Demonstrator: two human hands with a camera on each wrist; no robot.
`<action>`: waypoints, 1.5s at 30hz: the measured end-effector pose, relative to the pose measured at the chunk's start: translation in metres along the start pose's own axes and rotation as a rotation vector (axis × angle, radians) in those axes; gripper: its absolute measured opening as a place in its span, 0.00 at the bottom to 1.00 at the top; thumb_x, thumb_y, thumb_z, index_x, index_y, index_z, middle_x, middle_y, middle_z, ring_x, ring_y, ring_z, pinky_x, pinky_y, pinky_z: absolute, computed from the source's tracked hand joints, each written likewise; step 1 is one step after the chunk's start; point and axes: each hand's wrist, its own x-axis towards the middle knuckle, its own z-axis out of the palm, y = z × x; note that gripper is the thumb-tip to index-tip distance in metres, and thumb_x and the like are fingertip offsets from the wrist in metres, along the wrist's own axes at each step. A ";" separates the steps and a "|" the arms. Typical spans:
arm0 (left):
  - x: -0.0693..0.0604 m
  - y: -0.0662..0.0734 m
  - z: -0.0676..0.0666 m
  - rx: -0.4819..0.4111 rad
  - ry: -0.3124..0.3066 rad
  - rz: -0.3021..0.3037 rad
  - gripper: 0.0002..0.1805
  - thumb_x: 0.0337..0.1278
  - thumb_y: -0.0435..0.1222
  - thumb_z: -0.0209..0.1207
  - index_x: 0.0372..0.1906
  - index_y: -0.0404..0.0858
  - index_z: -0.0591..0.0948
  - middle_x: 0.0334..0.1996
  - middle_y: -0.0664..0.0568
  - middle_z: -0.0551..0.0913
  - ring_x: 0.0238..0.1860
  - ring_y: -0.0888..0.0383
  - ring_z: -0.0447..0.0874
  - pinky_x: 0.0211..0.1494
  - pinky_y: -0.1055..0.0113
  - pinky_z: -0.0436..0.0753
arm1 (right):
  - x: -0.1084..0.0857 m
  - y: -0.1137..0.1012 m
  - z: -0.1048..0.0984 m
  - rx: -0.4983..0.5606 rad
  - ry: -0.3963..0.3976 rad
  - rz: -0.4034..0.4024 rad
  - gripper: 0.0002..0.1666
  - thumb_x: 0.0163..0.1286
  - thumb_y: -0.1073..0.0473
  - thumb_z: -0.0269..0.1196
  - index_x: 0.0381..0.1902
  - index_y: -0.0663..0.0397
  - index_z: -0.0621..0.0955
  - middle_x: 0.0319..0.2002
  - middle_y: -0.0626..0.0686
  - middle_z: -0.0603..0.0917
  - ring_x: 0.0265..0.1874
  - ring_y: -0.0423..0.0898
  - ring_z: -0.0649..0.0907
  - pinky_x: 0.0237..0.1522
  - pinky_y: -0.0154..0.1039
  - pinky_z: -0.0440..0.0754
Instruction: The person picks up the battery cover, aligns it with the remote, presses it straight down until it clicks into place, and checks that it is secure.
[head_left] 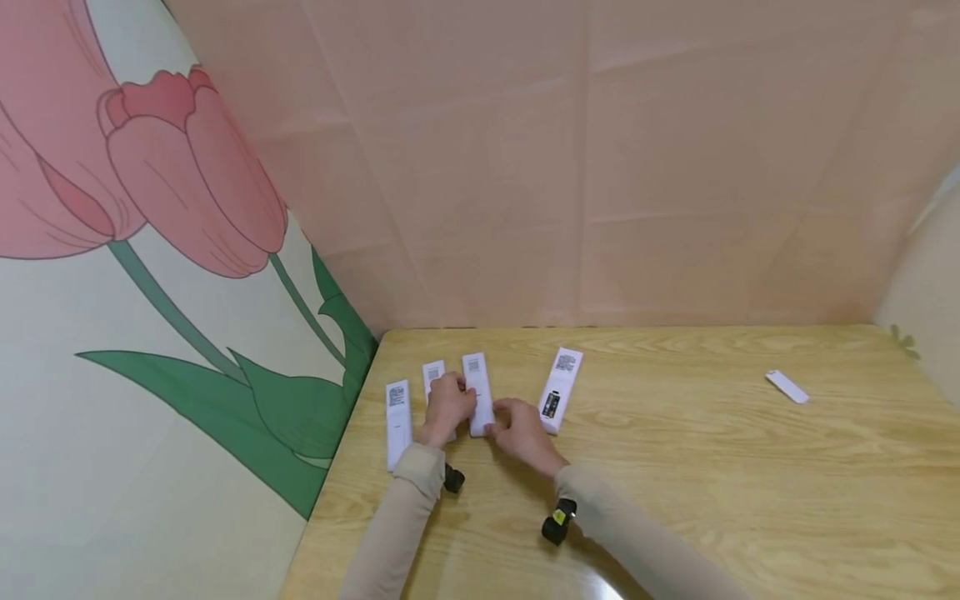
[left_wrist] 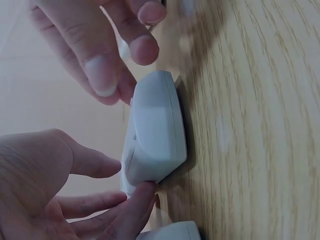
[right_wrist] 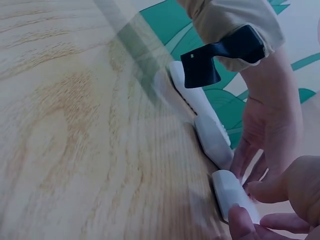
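Note:
Several white remote controls lie on the wooden table, label side up. My left hand reaches over the second one and pinches the edge of the third remote control. In the left wrist view, its thumb meets the upper edge of that remote and its fingertips the side. From the right, my right hand touches the same remote with loosely bent fingers; in the right wrist view, a fingertip lies against it. The leftmost remote lies beside my left wrist.
Right of my hands, another remote has an uncovered compartment with dark batteries showing. A small white cover lies far right on the table. Patterned fabric with tulips borders the left edge; a pinkish sheet hangs behind.

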 end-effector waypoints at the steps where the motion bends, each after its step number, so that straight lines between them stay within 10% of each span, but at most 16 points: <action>1: 0.000 0.000 0.001 0.004 0.006 0.006 0.05 0.64 0.33 0.67 0.35 0.34 0.85 0.31 0.47 0.86 0.30 0.53 0.82 0.30 0.64 0.80 | -0.001 0.000 -0.001 0.007 0.006 0.003 0.26 0.64 0.68 0.74 0.59 0.71 0.84 0.56 0.67 0.88 0.28 0.41 0.82 0.28 0.33 0.81; 11: 0.002 0.005 0.003 0.045 0.014 0.023 0.08 0.66 0.36 0.68 0.37 0.34 0.84 0.31 0.45 0.83 0.28 0.52 0.81 0.26 0.63 0.78 | -0.010 0.001 -0.014 0.107 0.028 0.068 0.25 0.69 0.65 0.73 0.62 0.66 0.83 0.59 0.64 0.86 0.36 0.45 0.89 0.32 0.37 0.88; 22: 0.001 0.019 0.005 -0.012 0.006 0.074 0.17 0.67 0.38 0.68 0.55 0.32 0.87 0.51 0.40 0.90 0.48 0.43 0.90 0.48 0.49 0.89 | -0.014 0.002 -0.037 0.157 0.089 0.022 0.22 0.70 0.69 0.71 0.59 0.70 0.83 0.55 0.69 0.87 0.38 0.54 0.92 0.28 0.35 0.88; 31: 0.002 0.029 0.017 -0.072 -0.013 0.148 0.18 0.68 0.37 0.68 0.55 0.29 0.86 0.49 0.39 0.90 0.48 0.46 0.91 0.48 0.53 0.90 | -0.015 0.017 -0.069 0.005 0.190 -0.028 0.19 0.70 0.65 0.72 0.56 0.68 0.85 0.44 0.61 0.90 0.32 0.45 0.86 0.33 0.32 0.83; 45: -0.005 0.048 0.032 -0.255 -0.218 0.079 0.22 0.73 0.43 0.64 0.62 0.34 0.84 0.57 0.45 0.87 0.52 0.51 0.89 0.52 0.58 0.89 | -0.025 0.036 -0.122 -0.054 0.247 -0.010 0.20 0.73 0.63 0.70 0.59 0.67 0.84 0.48 0.65 0.89 0.39 0.56 0.90 0.39 0.39 0.87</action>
